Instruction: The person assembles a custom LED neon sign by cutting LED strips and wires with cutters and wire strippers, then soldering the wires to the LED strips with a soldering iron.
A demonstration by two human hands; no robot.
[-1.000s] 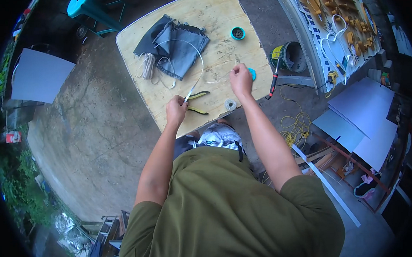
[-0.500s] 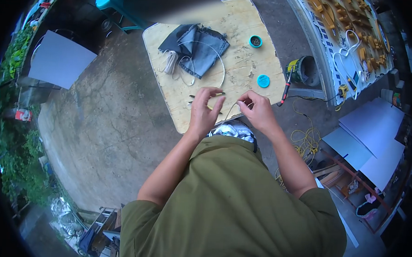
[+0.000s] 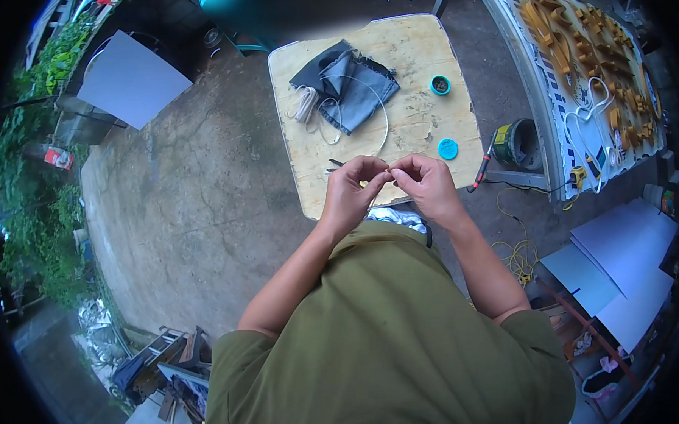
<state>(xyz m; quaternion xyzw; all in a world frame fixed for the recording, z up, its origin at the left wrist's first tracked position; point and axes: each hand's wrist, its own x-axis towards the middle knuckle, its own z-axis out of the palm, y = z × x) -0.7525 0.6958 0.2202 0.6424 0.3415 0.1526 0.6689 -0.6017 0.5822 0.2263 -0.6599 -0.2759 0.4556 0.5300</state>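
Over the near edge of the wooden table, my left hand (image 3: 351,188) and my right hand (image 3: 431,189) meet at the fingertips. Both are closed in a pinch on a thin white wire (image 3: 386,131), whose end between the fingers is too small to make out. The wire curves from the hands back over a folded grey-blue cloth (image 3: 357,103). A bundle of white cord (image 3: 305,104) lies at the cloth's left side. Pliers (image 3: 334,165), mostly hidden, lie behind my left hand.
On the tabletop (image 3: 415,48) are an open teal tub (image 3: 440,84) with small dark contents and its teal lid (image 3: 447,148). A red-black soldering iron (image 3: 480,173) hangs by the right edge, beside a bucket (image 3: 518,144). A teal stool (image 3: 235,10) stands behind.
My left hand has moved right and closed its fingers to meet my right hand at the wire. The view has shifted, so the table sits lower and further right.
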